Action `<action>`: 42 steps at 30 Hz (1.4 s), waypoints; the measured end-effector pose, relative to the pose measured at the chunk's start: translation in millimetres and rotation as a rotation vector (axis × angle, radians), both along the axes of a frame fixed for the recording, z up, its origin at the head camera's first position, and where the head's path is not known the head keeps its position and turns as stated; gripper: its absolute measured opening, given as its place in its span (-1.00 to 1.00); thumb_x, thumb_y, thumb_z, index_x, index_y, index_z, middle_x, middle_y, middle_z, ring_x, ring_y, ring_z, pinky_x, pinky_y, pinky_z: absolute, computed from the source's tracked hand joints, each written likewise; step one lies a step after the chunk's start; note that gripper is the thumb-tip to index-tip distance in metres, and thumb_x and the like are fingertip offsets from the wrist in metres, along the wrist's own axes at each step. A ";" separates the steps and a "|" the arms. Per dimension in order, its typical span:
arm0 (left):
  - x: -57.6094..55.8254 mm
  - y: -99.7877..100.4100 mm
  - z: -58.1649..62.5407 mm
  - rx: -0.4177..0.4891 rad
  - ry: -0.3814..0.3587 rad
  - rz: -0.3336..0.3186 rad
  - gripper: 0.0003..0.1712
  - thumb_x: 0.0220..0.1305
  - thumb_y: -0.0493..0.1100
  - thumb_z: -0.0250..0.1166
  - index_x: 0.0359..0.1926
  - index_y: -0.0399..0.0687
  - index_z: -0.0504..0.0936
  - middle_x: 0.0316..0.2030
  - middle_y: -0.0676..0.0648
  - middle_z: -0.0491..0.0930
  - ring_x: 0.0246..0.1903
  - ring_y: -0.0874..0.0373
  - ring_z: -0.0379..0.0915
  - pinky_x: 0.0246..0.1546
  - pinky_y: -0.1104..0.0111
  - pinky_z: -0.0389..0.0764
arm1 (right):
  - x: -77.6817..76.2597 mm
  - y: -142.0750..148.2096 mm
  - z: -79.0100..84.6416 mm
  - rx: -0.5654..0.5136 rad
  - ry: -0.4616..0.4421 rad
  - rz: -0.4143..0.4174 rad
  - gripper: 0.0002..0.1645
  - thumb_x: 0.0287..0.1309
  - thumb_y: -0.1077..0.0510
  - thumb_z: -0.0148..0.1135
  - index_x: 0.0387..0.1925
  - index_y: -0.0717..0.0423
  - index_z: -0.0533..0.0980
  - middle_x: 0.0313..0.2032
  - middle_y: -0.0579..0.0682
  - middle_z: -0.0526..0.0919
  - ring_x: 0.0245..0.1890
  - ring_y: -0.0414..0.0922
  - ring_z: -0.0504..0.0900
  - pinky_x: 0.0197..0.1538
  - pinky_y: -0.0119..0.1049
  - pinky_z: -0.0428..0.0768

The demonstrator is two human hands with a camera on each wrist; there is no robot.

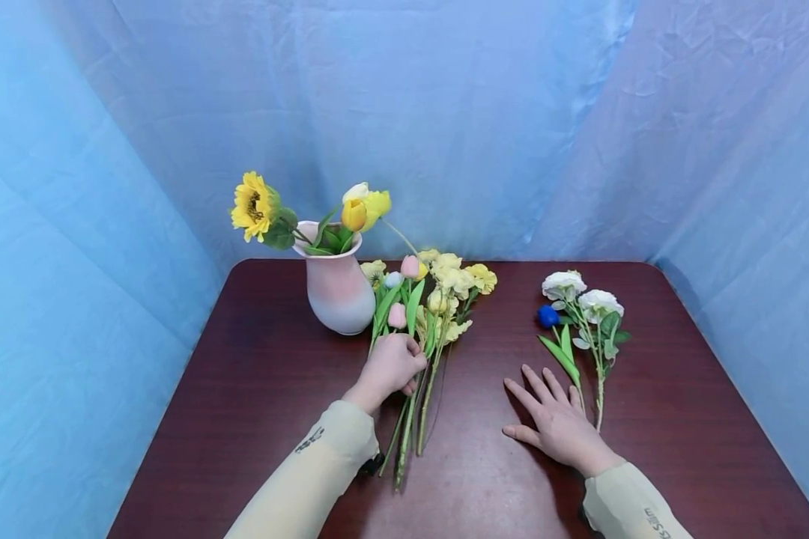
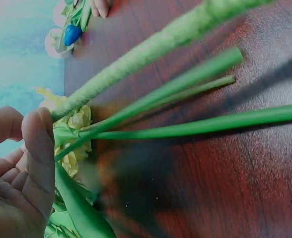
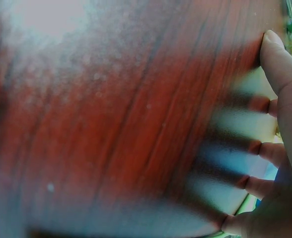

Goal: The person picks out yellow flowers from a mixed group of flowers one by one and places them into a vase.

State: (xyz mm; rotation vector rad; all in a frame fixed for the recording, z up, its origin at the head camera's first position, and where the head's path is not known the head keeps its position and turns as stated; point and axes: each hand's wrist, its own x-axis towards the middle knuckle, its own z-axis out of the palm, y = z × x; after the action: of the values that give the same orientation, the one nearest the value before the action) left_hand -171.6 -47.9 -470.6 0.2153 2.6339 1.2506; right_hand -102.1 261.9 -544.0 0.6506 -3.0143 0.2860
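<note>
My left hand [image 1: 392,363] is over a bunch of artificial flowers lying on the table. In the left wrist view, its thumb and finger pinch a thick, fuzzy green flower stem [image 2: 136,59]; which bloom this stem bears is unclear. Smooth green stems [image 2: 185,130] run beside it. Just beyond that hand lie pink tulips [image 1: 397,316] and pale yellow flowers [image 1: 453,275]. My right hand [image 1: 558,423] rests with spread fingers, fingertips touching the tabletop, close to the stems of a blue tulip [image 1: 548,316] and white flowers [image 1: 600,305].
A pink-and-white vase [image 1: 340,296] stands at the back left of the dark wooden table [image 1: 256,419]. From its mouth lean a sunflower [image 1: 252,207] and a yellow tulip [image 1: 353,215]. Blue curtains [image 1: 445,135] close off the back and sides.
</note>
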 end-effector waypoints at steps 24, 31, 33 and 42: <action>7.6 10.8 -0.9 0.080 -0.157 -0.075 -0.84 0.35 -0.15 0.23 -0.30 -0.15 0.63 -0.49 -0.28 0.65 -0.81 0.06 0.51 -0.61 0.07 0.66 | 1.3 -0.7 2.9 0.004 -0.050 -0.008 -0.08 0.07 -0.47 0.14 0.39 -0.18 0.25 0.42 0.16 0.13 0.36 0.32 0.03 0.09 0.57 0.11; 6.1 4.5 -10.3 0.050 -0.155 -0.098 -0.85 0.34 -0.25 0.21 -0.15 -0.24 0.63 -0.52 -0.21 0.64 -0.79 0.03 0.54 -0.68 0.12 0.64 | 1.0 -0.8 0.9 0.002 -0.042 -0.003 -0.08 0.07 -0.47 0.15 0.39 -0.20 0.24 0.42 0.15 0.13 0.36 0.32 0.03 0.09 0.57 0.11; 5.7 3.2 -12.1 -0.057 -0.091 -0.080 -0.88 0.34 -0.20 0.22 -0.18 -0.15 0.62 -0.60 -0.12 0.62 -0.81 0.07 0.52 -0.64 0.19 0.64 | 0.7 -0.4 0.2 0.001 -0.035 -0.003 -0.08 0.07 -0.47 0.15 0.39 -0.19 0.25 0.42 0.15 0.13 0.36 0.33 0.04 0.09 0.57 0.12; 11.8 -1.8 -13.7 -0.549 0.179 0.097 -0.64 0.20 0.14 0.30 -0.22 0.02 0.45 -0.36 -0.08 0.55 -0.41 -0.10 0.53 -0.46 0.01 0.54 | 0.3 0.8 -0.4 -0.010 -0.014 -0.002 -0.08 0.06 -0.46 0.17 0.38 -0.18 0.27 0.41 0.16 0.15 0.35 0.33 0.06 0.08 0.57 0.13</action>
State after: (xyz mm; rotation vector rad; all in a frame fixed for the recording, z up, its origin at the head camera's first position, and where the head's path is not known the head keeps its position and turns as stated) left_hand -159.8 -49.7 -484.3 0.1093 3.0488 0.5054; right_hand -101.8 262.6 -544.5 0.6477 -3.0250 0.3064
